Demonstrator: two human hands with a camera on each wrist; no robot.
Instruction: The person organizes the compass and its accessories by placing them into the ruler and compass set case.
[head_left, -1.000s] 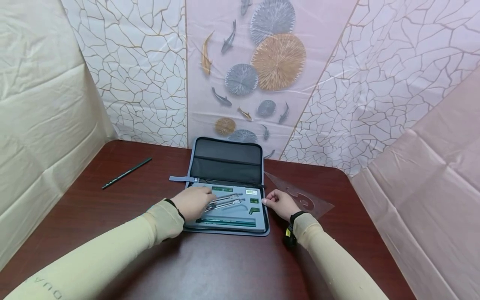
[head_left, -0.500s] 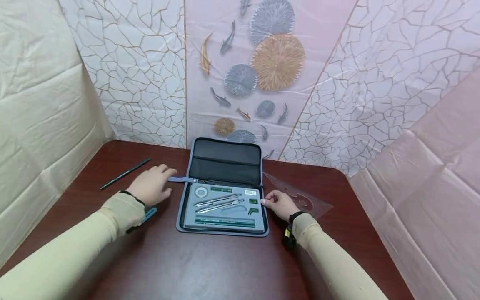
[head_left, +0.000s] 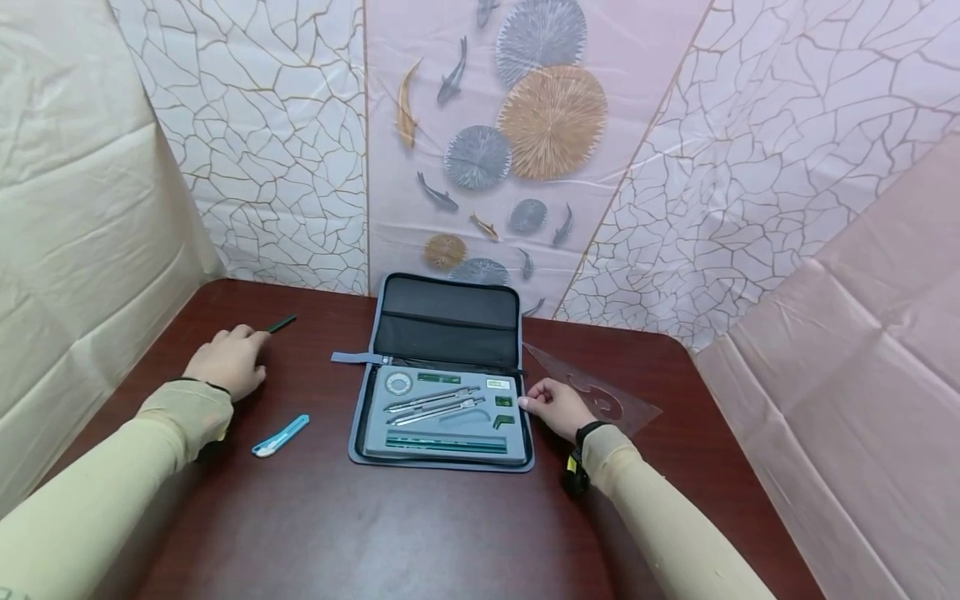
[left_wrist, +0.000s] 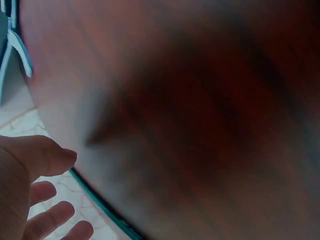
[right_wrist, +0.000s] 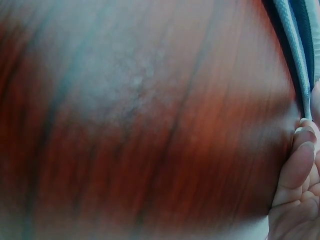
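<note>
In the head view my left hand (head_left: 225, 362) is at a dark green pencil (head_left: 282, 323) on the table's left side and hides its near part. The left wrist view shows the thumb and fingers apart, thumb tip right by the pencil (left_wrist: 105, 205). A blue-grey zippered case (head_left: 450, 340) lies unfolded at the middle back. My right hand (head_left: 558, 408) pinches its right edge with curled fingers. Set in the case's grey insert are two silver compasses (head_left: 435, 410), a round white disc (head_left: 398, 383), a green pencil (head_left: 446, 445) and small green pieces (head_left: 503, 422).
A light-blue utility knife (head_left: 281, 436) lies between the left hand and the case. Under the right wrist is a black and yellow object (head_left: 574, 477). Behind the right hand lies a clear set square (head_left: 630, 408). Patterned cloth (head_left: 285, 167) hangs at the table's back.
My left hand has left the case's insert and swung left, past the utility knife, to the loose pencil. The knife and the round disc are now uncovered. My right hand has stayed at the case's edge.
</note>
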